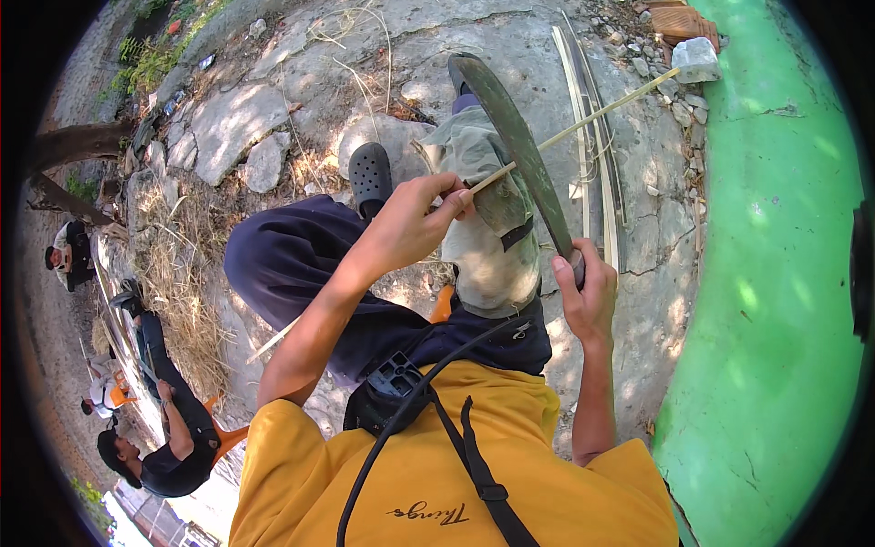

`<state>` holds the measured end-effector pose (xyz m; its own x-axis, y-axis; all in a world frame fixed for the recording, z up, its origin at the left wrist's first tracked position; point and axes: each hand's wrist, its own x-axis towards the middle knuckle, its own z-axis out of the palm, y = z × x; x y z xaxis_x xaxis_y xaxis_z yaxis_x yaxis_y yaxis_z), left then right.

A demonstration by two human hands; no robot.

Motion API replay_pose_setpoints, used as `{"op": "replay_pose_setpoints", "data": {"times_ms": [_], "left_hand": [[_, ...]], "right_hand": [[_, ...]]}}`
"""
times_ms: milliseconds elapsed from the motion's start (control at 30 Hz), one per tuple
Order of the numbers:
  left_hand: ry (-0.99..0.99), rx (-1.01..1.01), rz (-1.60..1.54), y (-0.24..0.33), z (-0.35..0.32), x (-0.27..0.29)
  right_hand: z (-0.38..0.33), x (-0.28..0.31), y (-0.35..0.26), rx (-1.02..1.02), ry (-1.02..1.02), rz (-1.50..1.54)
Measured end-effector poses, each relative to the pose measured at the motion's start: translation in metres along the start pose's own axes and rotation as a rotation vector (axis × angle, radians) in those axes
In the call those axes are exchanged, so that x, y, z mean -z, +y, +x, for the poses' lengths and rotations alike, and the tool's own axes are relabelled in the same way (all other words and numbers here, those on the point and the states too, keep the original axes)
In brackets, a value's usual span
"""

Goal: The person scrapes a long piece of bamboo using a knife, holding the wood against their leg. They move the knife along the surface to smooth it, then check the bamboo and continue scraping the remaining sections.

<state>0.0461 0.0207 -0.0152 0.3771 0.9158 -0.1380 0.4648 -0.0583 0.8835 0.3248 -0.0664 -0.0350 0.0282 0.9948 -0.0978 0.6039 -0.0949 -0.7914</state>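
Observation:
My left hand (427, 217) pinches a thin, pale bamboo strip (611, 108) between thumb and fingers. The strip slants from beside my left forearm up to the far right. In my right hand (590, 290) is the handle of a long machete (519, 128) with a dark, curved blade. Its blade points away from me and crosses the strip just right of my left fingers, over my right leg. A worn grey-green cloth (488, 264) covers that leg under the blade and strip. Whether the edge cuts into the strip cannot be made out.
Several long split strips (592, 155) lie on the cracked concrete at the right. Beyond them are a pale block (695, 60), rubble and a green wall (766, 273). Dry straw (187, 301) lies at the left, where a person in black (178, 456) sits on an orange chair.

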Motion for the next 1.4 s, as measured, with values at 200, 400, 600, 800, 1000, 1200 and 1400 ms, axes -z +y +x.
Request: {"op": "replay_pose_setpoints", "data": {"times_ms": [200, 400, 600, 800, 1000, 1200, 1400], "left_hand": [[0.042, 0.18, -0.21, -0.005, -0.015, -0.023], [0.082, 0.311, -0.364, -0.002, -0.048, -0.011], [0.106, 0.373, -0.372, -0.01, -0.055, -0.019], [0.169, 0.212, -0.403, -0.014, -0.037, -0.038], [0.162, 0.251, -0.448, -0.019, -0.022, -0.047], [0.133, 0.337, -0.543, -0.015, -0.017, -0.051], [0.135, 0.28, -0.47, -0.028, -0.019, -0.05]], "right_hand": [[0.014, -0.026, 0.007, 0.047, -0.131, 0.022], [0.018, -0.025, 0.004, -0.015, -0.222, 0.104], [0.017, -0.026, -0.006, -0.008, -0.17, 0.154], [0.017, -0.029, -0.002, 0.049, -0.145, 0.0], [0.032, -0.038, -0.008, 0.087, -0.142, -0.112], [0.039, -0.037, -0.008, 0.062, -0.174, -0.153], [0.039, -0.04, -0.013, 0.079, -0.173, -0.23]]}}
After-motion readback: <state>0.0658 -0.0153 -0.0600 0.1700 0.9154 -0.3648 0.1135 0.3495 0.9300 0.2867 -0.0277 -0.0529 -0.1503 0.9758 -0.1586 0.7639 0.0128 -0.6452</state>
